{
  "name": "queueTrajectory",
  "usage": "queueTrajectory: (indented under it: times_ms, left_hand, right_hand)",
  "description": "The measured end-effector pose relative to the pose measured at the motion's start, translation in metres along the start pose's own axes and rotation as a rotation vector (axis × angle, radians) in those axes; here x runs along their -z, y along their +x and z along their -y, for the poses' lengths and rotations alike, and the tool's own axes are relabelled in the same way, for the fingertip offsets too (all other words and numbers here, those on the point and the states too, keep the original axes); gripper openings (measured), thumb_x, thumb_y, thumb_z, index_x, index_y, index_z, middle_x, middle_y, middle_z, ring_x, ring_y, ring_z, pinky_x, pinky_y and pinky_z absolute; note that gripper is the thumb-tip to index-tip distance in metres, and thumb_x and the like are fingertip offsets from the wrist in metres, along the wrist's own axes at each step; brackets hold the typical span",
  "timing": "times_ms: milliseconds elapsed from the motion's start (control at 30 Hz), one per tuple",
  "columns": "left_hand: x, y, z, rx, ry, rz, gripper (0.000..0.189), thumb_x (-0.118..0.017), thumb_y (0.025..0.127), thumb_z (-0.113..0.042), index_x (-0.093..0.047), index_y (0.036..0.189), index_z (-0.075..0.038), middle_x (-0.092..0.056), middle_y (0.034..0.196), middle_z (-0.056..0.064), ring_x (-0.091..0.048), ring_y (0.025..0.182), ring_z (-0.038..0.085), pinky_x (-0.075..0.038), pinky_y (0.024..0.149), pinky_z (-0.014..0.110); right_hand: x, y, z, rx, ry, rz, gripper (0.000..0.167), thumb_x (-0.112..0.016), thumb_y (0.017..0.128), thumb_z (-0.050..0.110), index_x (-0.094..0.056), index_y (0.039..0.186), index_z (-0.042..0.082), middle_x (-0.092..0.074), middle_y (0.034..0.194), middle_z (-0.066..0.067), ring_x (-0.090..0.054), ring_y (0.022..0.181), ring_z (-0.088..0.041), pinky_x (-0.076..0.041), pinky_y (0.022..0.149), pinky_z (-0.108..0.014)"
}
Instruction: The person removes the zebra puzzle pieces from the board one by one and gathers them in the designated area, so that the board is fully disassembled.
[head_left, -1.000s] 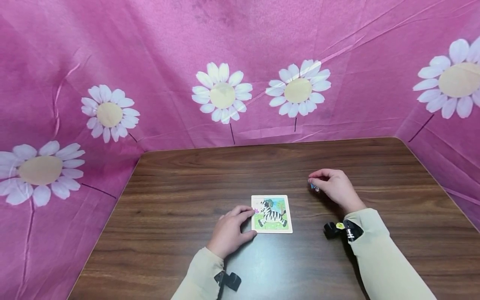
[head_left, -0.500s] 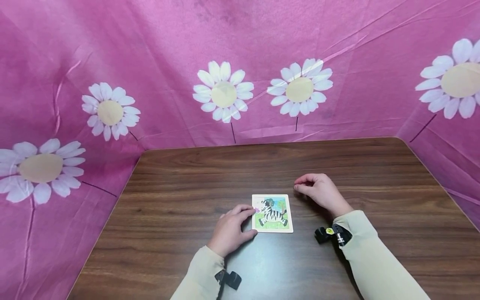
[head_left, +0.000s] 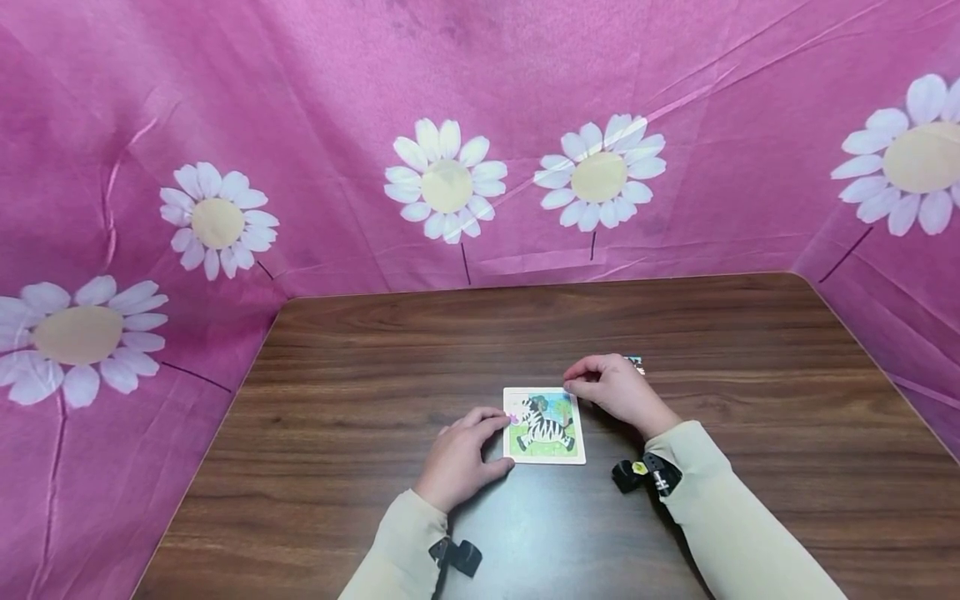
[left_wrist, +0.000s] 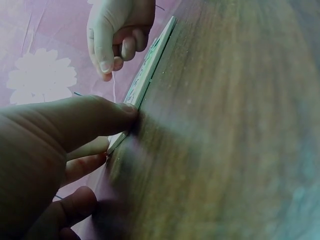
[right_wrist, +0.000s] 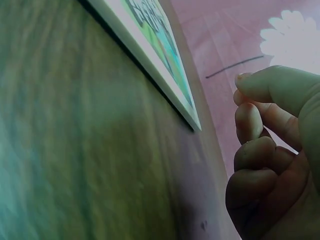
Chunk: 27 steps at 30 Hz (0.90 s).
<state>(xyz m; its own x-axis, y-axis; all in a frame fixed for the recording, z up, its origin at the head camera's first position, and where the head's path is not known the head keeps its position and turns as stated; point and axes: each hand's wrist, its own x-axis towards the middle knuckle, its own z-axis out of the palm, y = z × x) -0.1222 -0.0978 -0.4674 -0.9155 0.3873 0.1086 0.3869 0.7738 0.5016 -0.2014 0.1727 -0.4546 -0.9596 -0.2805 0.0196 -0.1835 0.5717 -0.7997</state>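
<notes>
Gripping zebra puzzle (head_left: 546,432) by its edges with left hand (head_left: 461,463); likely light and stiff, best held there. Pinching with right hand (head_left: 618,393), tips together; cannot tell on what.

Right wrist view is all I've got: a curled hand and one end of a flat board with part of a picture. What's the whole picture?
Observer: From the head view, it's a striped zebra, shown running, on the board.
Visitor: Ooh! Is anyone else's hand, or the other one, near it?
Observer: The left hand touches the board's left side.
Visitor: And is anything tucked away behind the hand I can see?
Observer: Yes, a small blue-and-white thing shows just beyond the right hand, partly hidden by it.
</notes>
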Motion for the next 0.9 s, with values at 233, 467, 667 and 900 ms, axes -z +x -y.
queueTrajectory:
  times_ms: [233,467,667,900]
  left_hand:
    - [0.002,0.002,-0.001,0.020,-0.002,0.019,0.056,-0.081,0.079,-0.036,-0.068,0.130,-0.018,-0.061,0.131,-0.005,-0.062,0.117,0.016,-0.047,0.092,0.045]
    - [0.002,0.005,-0.002,0.030,-0.002,0.022,0.053,-0.081,0.079,-0.041,-0.069,0.126,-0.020,-0.062,0.128,-0.007,-0.064,0.111,0.017,-0.050,0.090,0.044]
    - [0.001,0.014,-0.006,0.036,0.047,0.080,0.062,-0.080,0.075,-0.044,-0.065,0.131,-0.022,-0.059,0.126,-0.005,-0.061,0.109,0.017,-0.047,0.088,0.040]
    - [0.001,0.025,-0.011,0.047,0.077,0.153,0.084,-0.078,0.067,-0.042,-0.055,0.145,-0.020,-0.049,0.116,-0.002,-0.050,0.097,0.014,-0.036,0.077,0.031]
  right_hand:
    - [-0.010,0.002,0.002,0.013,-0.025,0.048,0.010,-0.074,0.088,0.016,-0.077,0.096,0.010,-0.071,0.089,0.001,-0.060,0.081,-0.013,-0.048,0.075,-0.033]
    - [-0.018,0.001,0.003,-0.002,-0.020,0.085,0.010,-0.075,0.087,0.017,-0.077,0.095,0.011,-0.068,0.083,0.004,-0.058,0.078,-0.013,-0.047,0.071,-0.031]
    - [-0.020,0.001,0.003,-0.024,-0.061,0.114,0.012,-0.075,0.087,0.016,-0.076,0.098,0.010,-0.065,0.082,0.003,-0.055,0.076,-0.014,-0.045,0.070,-0.030]
    - [-0.022,0.003,0.005,0.000,-0.099,0.126,0.012,-0.074,0.087,0.013,-0.075,0.098,0.008,-0.064,0.081,0.004,-0.054,0.075,-0.013,-0.045,0.068,-0.030]
